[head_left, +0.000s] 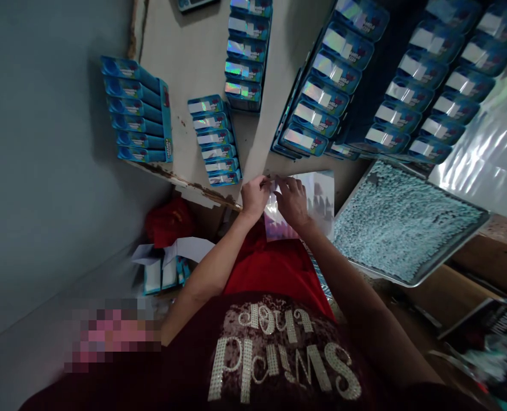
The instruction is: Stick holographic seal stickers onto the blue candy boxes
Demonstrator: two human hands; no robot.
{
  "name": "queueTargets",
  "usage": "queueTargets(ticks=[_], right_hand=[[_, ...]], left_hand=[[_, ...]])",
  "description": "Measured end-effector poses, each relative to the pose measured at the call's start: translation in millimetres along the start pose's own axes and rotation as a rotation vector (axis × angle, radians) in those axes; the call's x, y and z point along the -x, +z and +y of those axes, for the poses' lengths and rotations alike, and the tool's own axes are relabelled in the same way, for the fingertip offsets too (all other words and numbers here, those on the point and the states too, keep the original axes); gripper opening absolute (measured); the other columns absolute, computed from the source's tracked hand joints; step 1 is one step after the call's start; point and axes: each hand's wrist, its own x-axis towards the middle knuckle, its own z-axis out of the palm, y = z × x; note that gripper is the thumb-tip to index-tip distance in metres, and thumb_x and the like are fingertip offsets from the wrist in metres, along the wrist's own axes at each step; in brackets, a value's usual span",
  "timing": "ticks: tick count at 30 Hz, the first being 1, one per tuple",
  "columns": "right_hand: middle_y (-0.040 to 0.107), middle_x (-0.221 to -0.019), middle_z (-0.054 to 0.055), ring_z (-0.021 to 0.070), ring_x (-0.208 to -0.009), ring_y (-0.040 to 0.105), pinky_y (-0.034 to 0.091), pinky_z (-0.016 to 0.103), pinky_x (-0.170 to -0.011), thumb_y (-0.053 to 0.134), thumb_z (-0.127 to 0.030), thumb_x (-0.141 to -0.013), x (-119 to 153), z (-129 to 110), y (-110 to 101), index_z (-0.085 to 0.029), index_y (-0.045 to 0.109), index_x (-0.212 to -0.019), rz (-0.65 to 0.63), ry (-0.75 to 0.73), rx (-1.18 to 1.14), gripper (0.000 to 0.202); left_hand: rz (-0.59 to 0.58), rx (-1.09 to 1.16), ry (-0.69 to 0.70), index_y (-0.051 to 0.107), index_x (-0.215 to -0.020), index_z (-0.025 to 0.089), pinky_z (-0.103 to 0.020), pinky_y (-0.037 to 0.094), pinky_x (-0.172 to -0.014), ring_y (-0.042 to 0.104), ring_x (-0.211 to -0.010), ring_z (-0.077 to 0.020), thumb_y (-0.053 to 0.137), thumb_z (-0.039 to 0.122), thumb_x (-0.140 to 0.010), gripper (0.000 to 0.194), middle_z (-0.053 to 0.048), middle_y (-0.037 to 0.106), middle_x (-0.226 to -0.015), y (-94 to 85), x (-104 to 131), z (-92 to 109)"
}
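Observation:
A shiny silver sheet (320,200) with a rainbow sheen lies at the table's near edge, its lower part overhanging toward my lap. My right hand (293,201) is over its left half, thumb and fingers curled in on its upper left corner. Just left of that corner, my left hand (254,197) is closed in a pinch, its fingertips almost touching those of the right. Whatever lies between the left fingertips is too small to make out. Beyond my hands stands a short row of blue packs (217,142) with shiny silver strips on top.
More rows of blue packs stand at the left (136,114), back (244,57) and right (321,97). A metal tray (445,258) of small pale-blue pieces is to my right, beside a large glossy sheet (488,148). Below the table's left edge are a red bag (170,222) and an open carton (153,277).

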Motion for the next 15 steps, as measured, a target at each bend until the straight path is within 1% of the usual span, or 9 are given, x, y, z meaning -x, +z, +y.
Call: queueTargets(ticks=[3, 5, 8, 11, 13, 15], right_hand=[[0.064, -0.138, 0.018, 0.0357, -0.124, 0.052, 0.046, 0.052, -0.103, 0.053, -0.024, -0.103, 2.1, 3.8, 0.3, -0.020, 0.062, -0.150, -0.038, -0.051, 0.051, 0.047], [0.066, -0.132, 0.016, 0.0345, -0.121, 0.052, 0.044, 0.051, -0.102, 0.054, -0.027, -0.104, 7.8, 6.5, -1.6, -0.023, 0.069, -0.140, -0.055, -0.048, 0.054, 0.039], [0.067, -0.124, 0.014, 0.0334, -0.117, 0.053, 0.042, 0.049, -0.100, 0.060, -0.031, -0.101, 18.2, 8.3, -10.4, -0.024, 0.075, -0.124, -0.028, 0.021, 0.043, 0.028], [0.067, -0.114, 0.013, 0.0321, -0.110, 0.055, 0.042, 0.045, -0.094, 0.064, -0.029, -0.096, 26.6, 8.1, -24.1, -0.023, 0.077, -0.112, 0.022, 0.112, 0.036, 0.021], [0.069, -0.107, 0.012, 0.0305, -0.104, 0.057, 0.041, 0.043, -0.090, 0.064, -0.026, -0.094, 29.9, 8.7, -31.9, -0.023, 0.076, -0.108, 0.031, 0.159, 0.022, 0.019], [0.070, -0.103, 0.010, 0.0293, -0.102, 0.060, 0.041, 0.041, -0.087, 0.064, -0.025, -0.092, 31.1, 10.5, -36.6, -0.022, 0.076, -0.109, 0.038, 0.191, 0.001, 0.021]], left_hand=[[0.005, -0.006, -0.028, 0.079, -0.095, 0.021, -0.030, 0.048, -0.079, 0.074, -0.089, -0.0235, 0.068, 0.020, -0.094, 0.011, -0.008, 0.082, -0.095, -1.3, -3.6, -2.1], [0.008, 0.000, -0.034, 0.080, -0.095, 0.021, -0.030, 0.048, -0.079, 0.074, -0.088, -0.0234, 0.068, 0.021, -0.094, 0.012, -0.008, 0.082, -0.094, -0.6, -5.6, -4.8], [0.007, 0.011, -0.012, 0.079, -0.095, 0.021, -0.031, 0.048, -0.079, 0.074, -0.087, -0.0240, 0.067, 0.022, -0.094, 0.013, -0.008, 0.082, -0.093, 3.4, -6.3, -8.7], [0.014, 0.000, 0.005, 0.079, -0.092, 0.022, -0.032, 0.049, -0.080, 0.074, -0.087, -0.0243, 0.066, 0.023, -0.094, 0.013, -0.008, 0.081, -0.092, 8.8, -6.2, -8.5], [0.014, 0.003, 0.007, 0.078, -0.092, 0.022, -0.032, 0.049, -0.080, 0.073, -0.086, -0.0238, 0.066, 0.023, -0.094, 0.012, -0.007, 0.081, -0.092, 11.6, -6.8, -5.9], [0.007, 0.012, 0.013, 0.078, -0.094, 0.022, -0.032, 0.049, -0.080, 0.073, -0.087, -0.0236, 0.067, 0.023, -0.093, 0.011, -0.008, 0.082, -0.093, 12.5, -7.5, -2.1]])
